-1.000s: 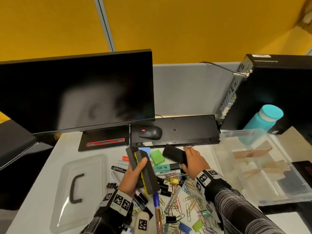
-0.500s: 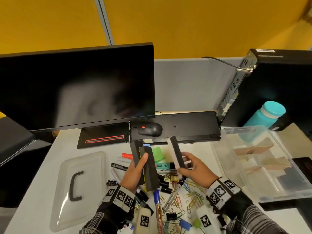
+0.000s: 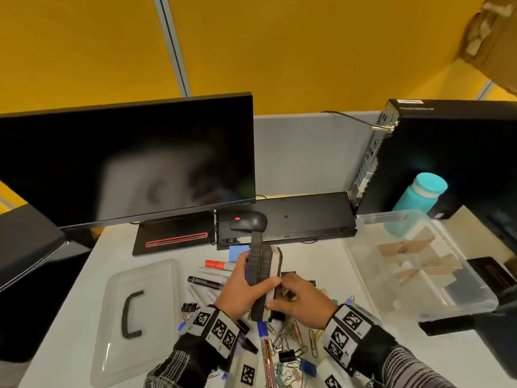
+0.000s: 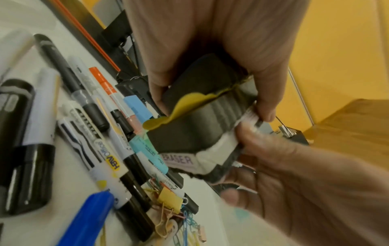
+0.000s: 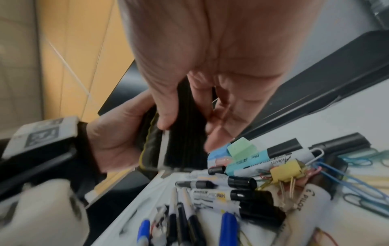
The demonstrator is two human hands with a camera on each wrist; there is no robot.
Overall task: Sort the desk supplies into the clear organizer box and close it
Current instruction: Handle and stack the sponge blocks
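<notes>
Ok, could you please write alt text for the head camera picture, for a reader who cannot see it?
Two hands hold a stack of black foam whiteboard erasers upright above a white desk: the left hand grips it, and the right hand presses on its white-edged side. Markers and paper clips lie below; an open clear plastic organizer box stands to the right, its clear lid to the left.

My desk in an office cubicle.
In front of me stand a monitor (image 3: 126, 161), a computer tower (image 3: 447, 158), a grey partition (image 3: 307, 152) and yellow wall (image 3: 307, 51).
</notes>
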